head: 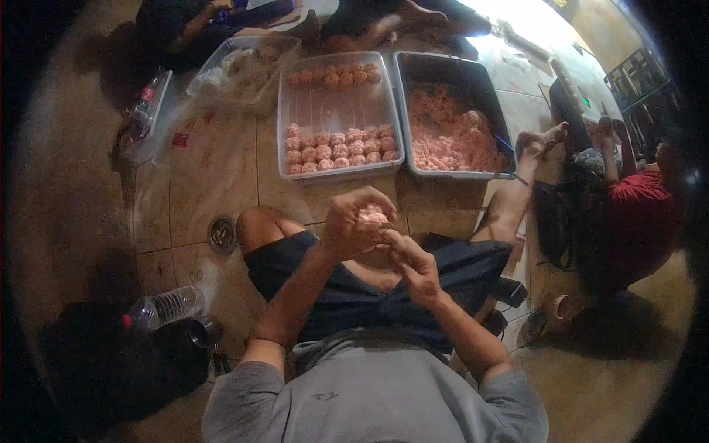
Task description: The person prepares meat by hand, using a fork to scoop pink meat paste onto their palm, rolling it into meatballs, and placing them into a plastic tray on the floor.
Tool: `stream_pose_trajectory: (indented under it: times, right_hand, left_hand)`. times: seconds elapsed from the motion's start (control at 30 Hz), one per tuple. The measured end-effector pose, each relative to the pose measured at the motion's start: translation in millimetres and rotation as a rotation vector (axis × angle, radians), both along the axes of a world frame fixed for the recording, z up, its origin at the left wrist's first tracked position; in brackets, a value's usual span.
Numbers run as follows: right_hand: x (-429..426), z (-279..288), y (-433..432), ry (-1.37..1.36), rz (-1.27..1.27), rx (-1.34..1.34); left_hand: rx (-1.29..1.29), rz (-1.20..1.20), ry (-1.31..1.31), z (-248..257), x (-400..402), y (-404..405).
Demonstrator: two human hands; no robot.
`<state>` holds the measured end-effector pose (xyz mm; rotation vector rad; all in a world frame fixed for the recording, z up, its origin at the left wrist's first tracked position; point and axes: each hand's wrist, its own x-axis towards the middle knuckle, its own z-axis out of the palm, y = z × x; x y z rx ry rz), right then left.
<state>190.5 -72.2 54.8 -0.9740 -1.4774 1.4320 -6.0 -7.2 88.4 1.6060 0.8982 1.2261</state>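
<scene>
My left hand (350,224) is curled around a lump of pink minced mixture (372,215) above my lap. My right hand (416,268) meets it from the right, its fingers bent and its fingertips against the lump's lower edge. A small dark spot shows there, too blurred to name. Beyond my hands stands a clear plastic tub (339,176) with rows of shaped balls (340,149) along its near side and more balls (338,76) along its far side. To its right, a dark tub with a pale rim (460,175) holds loose pink mince (451,144).
Another clear container (243,69) with pale contents stands at the far left. A cola bottle (147,97) lies nearby. A floor drain (223,235) is beside my left knee, and a clear plastic bottle (169,307) lies lower left. A person in red (642,221) sits at right; others sit beyond the tubs.
</scene>
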Motion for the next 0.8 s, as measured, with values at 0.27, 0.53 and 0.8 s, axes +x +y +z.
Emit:
stream_pose_trajectory:
  times: [0.27,0.53,0.8]
  right_hand:
    - [28,35,8,-0.274,-0.148,0.129]
    - [17,20,-5,-0.077,-0.016,-0.118]
    - [-7,40,18,-0.356,-0.042,0.288]
  left_hand:
    - [-0.328,-0.045,-0.468,3,-23,-16]
    - [-0.213,0.022,-0.178,22,-26,-6]
    - [-0.065,0.094,0.043,-15,3,-1]
